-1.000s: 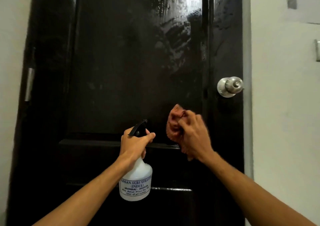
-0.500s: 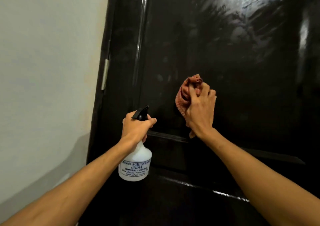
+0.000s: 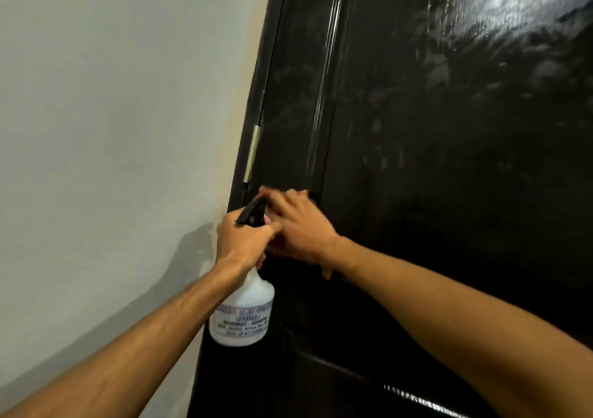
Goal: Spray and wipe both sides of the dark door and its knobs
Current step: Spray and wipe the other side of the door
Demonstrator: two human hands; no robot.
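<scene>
Pale wall (image 3: 112, 128) borders the dark door (image 3: 449, 193), whose glossy panel fills the right. Near its hinge (image 3: 252, 152) edge, the right hand (image 3: 301, 228) presses a reddish cloth (image 3: 285, 252) to the wood, its fingers (image 3: 288, 199) stretched out and blurred. Just beside it, the left hand (image 3: 244, 241) grasps the neck of a white spray bottle (image 3: 244, 315); its fill cannot be told.

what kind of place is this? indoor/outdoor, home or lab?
Indoors, likely a home or similar building rather than a lab: a glossy dark panelled door hung on a metal hinge, set in a plain painted wall. Nothing else in view narrows it further.
</scene>
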